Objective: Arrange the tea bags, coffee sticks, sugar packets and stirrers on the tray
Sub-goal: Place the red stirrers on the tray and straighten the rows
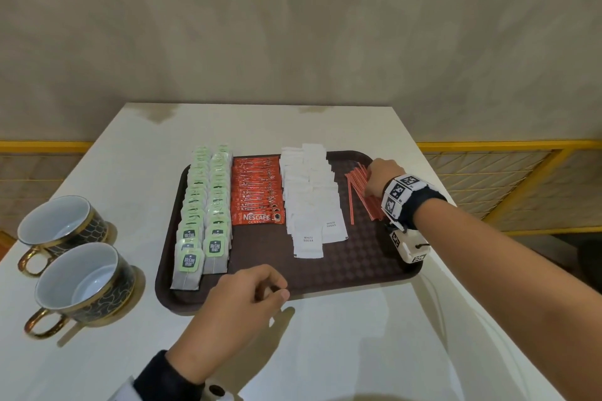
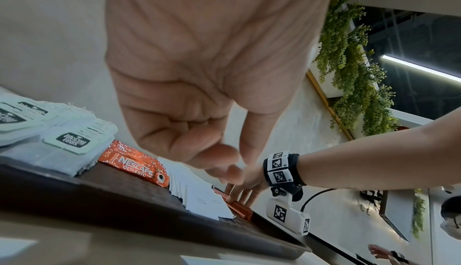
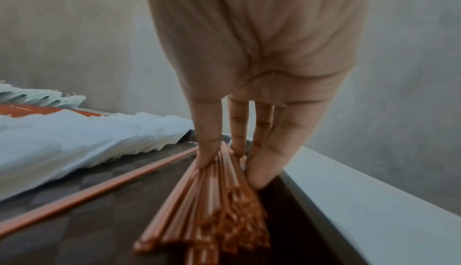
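A brown tray (image 1: 358, 257) holds two columns of green-tagged tea bags (image 1: 205, 205), a row of red coffee sticks (image 1: 257, 195), overlapping white sugar packets (image 1: 309, 198) and a bundle of red stirrers (image 1: 360, 192) at its right. My right hand (image 1: 369, 184) is on that bundle. In the right wrist view its straight fingers (image 3: 207, 151) press the stirrers (image 3: 219, 210) from both sides. One stirrer (image 3: 87, 196) lies apart to the left. My left hand (image 1: 277, 286) hovers over the tray's front edge, loosely curled and holding nothing (image 2: 224, 162).
Two dark gold-rimmed cups (image 1: 62, 228) (image 1: 81, 283) stand on the white table left of the tray. The tray's right rim (image 3: 312, 210) runs close beside the stirrers. A grey wall stands behind the table.
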{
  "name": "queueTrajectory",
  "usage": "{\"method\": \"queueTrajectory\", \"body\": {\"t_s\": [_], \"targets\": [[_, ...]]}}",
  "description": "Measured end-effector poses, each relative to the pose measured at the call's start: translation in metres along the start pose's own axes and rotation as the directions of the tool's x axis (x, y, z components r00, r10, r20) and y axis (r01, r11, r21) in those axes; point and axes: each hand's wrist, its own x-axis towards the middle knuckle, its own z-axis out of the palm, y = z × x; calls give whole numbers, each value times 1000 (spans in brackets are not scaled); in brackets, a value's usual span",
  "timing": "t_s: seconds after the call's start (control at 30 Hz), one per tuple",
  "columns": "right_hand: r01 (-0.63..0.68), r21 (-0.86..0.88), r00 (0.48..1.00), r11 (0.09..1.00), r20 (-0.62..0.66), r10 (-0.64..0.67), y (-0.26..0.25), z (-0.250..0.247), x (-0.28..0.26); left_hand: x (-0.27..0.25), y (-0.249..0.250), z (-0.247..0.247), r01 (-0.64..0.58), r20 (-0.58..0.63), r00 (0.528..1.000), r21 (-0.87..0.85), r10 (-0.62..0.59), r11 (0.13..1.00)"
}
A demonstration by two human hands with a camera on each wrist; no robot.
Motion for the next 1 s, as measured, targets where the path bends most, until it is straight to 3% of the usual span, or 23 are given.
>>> {"method": "queueTrajectory", "body": {"t_s": [0.33,0.47,0.77,0.93,1.0], "targets": [[17,20,992,1000,122,-20,7,-13,2,2,1,0,26,-4,1000,-7,-26,1000],[77,51,996,996,37,-78,8,-17,5,2,-1,1,38,-13,999,-23,-38,999],[175,47,975,984,130,-179,9,-8,10,2,3,6,71,-53,996,-14,-72,997],[253,58,966,966,34,-255,7,-12,8,3,10,10,80,-68,994,-8,-81,997],[307,37,947,951,84,-309,-1,-9,1,3,11,13,84,-74,994,-11,-84,996]]}}
